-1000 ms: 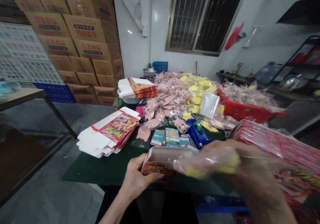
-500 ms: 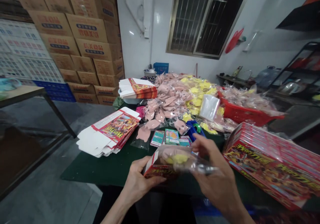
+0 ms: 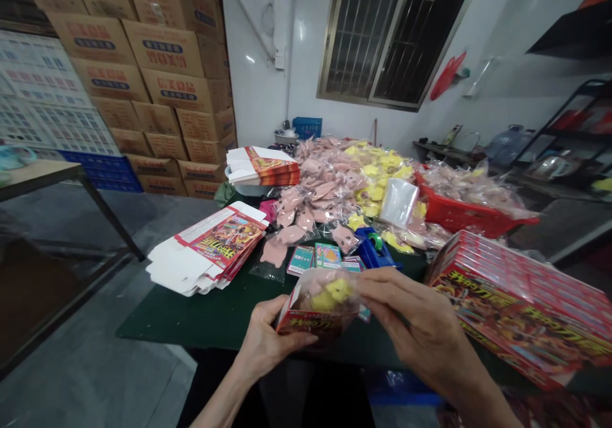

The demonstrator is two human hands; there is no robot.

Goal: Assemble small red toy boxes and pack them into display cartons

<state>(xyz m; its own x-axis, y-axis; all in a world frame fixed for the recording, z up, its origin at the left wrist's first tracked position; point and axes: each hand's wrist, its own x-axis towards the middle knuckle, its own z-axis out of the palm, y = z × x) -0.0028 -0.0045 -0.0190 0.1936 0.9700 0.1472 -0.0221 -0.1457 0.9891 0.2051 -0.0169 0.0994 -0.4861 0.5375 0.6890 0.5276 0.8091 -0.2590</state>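
My left hand [image 3: 268, 340] grips a small red printed box [image 3: 306, 323] by its left side, thumb across the front. The box's top is open and faces me. In its mouth sits a clear plastic bag [image 3: 335, 293] with a yellow and a pinkish soft figure inside. My right hand [image 3: 415, 316] has its fingers closed on the right edge of that bag, at the box's right side. Just beyond the box lie several printed cards [image 3: 327, 256] and a blue tape dispenser [image 3: 375, 249] with a green roll.
Flat red-and-white cartons [image 3: 210, 249] are stacked at the left. Pink bagged figures [image 3: 320, 185] and yellow ones [image 3: 380, 166] pile up behind. A red basket [image 3: 466, 214] stands at the back right. Shrink-wrapped red boxes [image 3: 516, 307] lie to my right on the green tabletop [image 3: 191, 323].
The bag has gone deeper into the box, its loose end no longer sticking out to the right. My right hand's fingers have come together against the box's opening.
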